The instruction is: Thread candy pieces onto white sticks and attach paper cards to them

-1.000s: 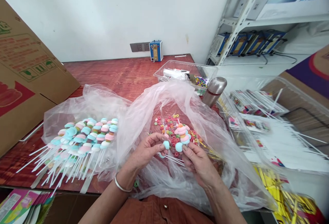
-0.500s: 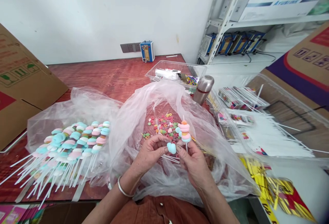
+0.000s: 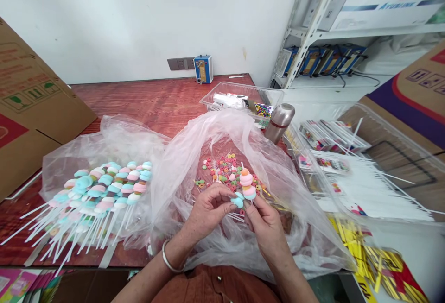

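Observation:
Between the fingertips of my left hand is a light blue twisted marshmallow, and the thumb of my right hand is close against it. My right hand is closed on a marshmallow skewer, a white stick threaded with orange, pink and blue pieces and held upright. Colourful ring candies lie beyond my hands on a crumpled clear plastic bag. A few white sticks lie partly under my fingers. To the left, a pile of finished-looking marshmallow skewers rests on plastic, sticks toward me.
A steel flask stands behind the bag, beside a clear tray of packets. At the right, a clear bin holds white sticks and printed cards. Yellow twist ties lie nearer. Cardboard boxes flank both sides.
The blue marshmallow has come closer to the skewer, and both hands are nearer together. The skewer leans slightly more to the left. The whole view has shifted a little.

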Motion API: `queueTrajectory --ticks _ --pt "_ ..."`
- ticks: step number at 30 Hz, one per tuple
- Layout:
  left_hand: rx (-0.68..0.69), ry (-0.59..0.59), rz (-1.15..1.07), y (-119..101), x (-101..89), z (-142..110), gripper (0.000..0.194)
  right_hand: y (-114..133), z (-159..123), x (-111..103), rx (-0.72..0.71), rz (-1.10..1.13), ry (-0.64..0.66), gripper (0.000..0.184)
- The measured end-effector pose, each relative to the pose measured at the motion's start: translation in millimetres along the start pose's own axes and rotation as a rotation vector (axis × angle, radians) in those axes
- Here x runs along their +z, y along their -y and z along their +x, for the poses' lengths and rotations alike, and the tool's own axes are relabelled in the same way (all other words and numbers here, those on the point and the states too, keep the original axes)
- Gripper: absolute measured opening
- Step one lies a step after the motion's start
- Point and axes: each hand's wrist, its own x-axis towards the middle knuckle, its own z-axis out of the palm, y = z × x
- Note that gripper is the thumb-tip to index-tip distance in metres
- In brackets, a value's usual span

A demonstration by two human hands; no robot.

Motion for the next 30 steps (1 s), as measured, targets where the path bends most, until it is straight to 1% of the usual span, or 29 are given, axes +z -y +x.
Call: queueTrajectory --ticks 4,6,8,10,12,15,18,20,22,24,26,30 --pt "-0.101 -0.018 -0.105 6 3.4 -3 0.028 8 0 2 -0.07 -0.079 -0.037 0.032" --pt "-0.09 -0.025 -0.069 7 4.0 -4 0.036 8 0 5 -0.078 -0.059 -0.041 0.032" --pt "-0.055 -0.011 0.0 7 3.3 -3 0.038 5 0 7 -0.051 0.029 -0.031 0.033" --pt "-0.015 0.027 0.045 5 2.4 -2 0.036 1 1 9 -0.01 0.129 -0.016 0.035" --pt "-0.002 0.05 0.024 5 2.4 -1 0.032 -2 2 10 0.016 0.179 -0.027 0.038" --pt "-0.079 0.009 -0.108 7 4.5 -2 0.03 0 5 9 -0.011 0.141 -0.065 0.038" --pt "-0.165 -0.102 -0.181 11 4.8 0 0.03 8 0 4 -0.023 0.002 -0.098 0.033" --pt "-0.188 -0.193 -0.187 12 1.7 4 0.032 13 -10 1 0.044 -0.065 -0.054 0.035" --pt "-0.201 -0.252 -0.181 11 -3.0 8 0.035 15 -23 -3 0.141 -0.067 0.072 0.04" --pt "-0.191 -0.281 -0.159 10 -7.5 11 0.035 15 -35 -5 0.221 -0.043 0.216 0.044" --pt "-0.176 -0.293 -0.129 9 -10.3 13 0.034 14 -42 -7 0.276 -0.021 0.306 0.047" --pt "-0.167 -0.272 -0.089 10 -10.6 13 0.031 14 -42 -6 0.34 0.045 0.336 0.052"
